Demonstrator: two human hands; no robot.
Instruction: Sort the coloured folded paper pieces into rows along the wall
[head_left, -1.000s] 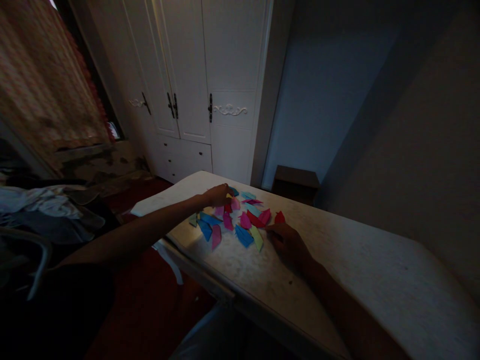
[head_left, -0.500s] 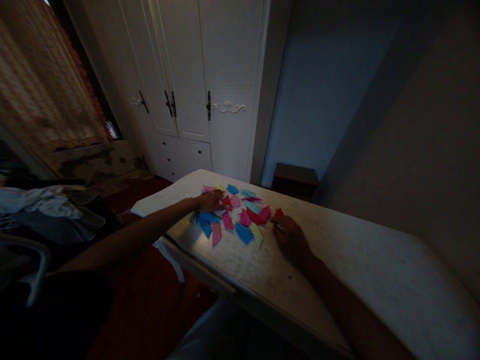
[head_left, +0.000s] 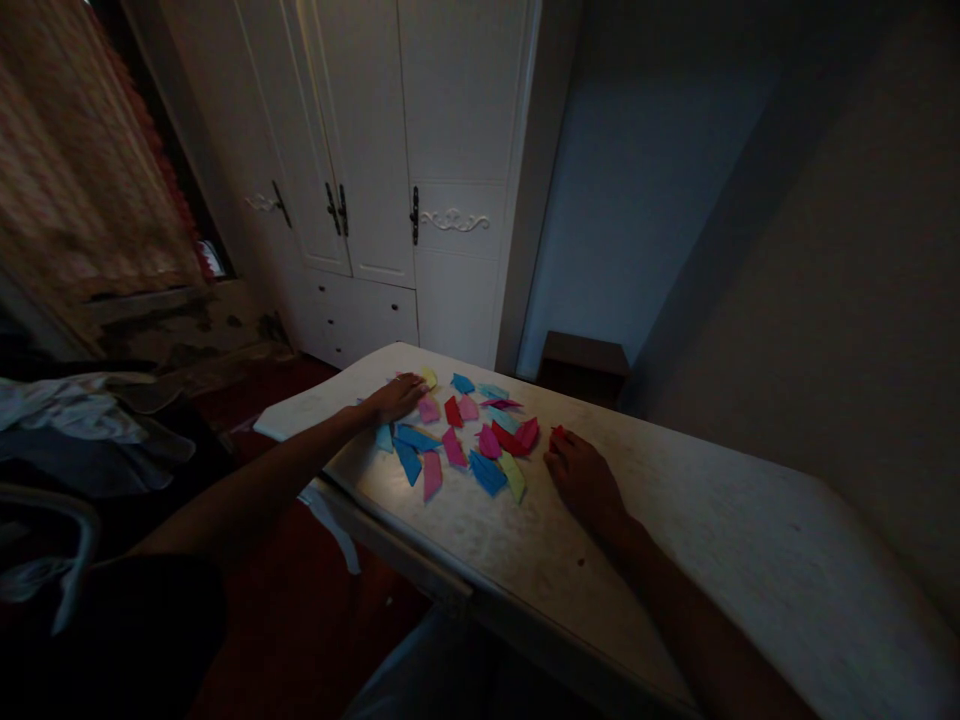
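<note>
Several folded paper pieces in pink, red, blue and pale yellow-green lie spread on a white table (head_left: 675,500). My left hand (head_left: 397,397) rests palm down at the far left of the spread, its fingers stretched out beside a pink folded paper piece (head_left: 428,408) and a yellow one (head_left: 429,377). Part of another pink piece is hidden under it. To the right of the spread, my right hand (head_left: 586,480) has its fingers curled against a red folded paper piece (head_left: 557,434), which they partly cover. Nearest to it are a magenta piece (head_left: 528,433) and a pale green piece (head_left: 512,477).
Behind the table stands a white wardrobe (head_left: 457,130) with dark handles. A small brown cabinet (head_left: 585,352) is by the wall. Piled cloth (head_left: 67,420) and a curved metal bar (head_left: 86,530) are at the left, over a red floor (head_left: 292,610).
My left hand has slid left, uncovering red and pink pieces near the middle. My right hand's fingers have moved slightly forward onto the red piece. The view has shifted a little.
</note>
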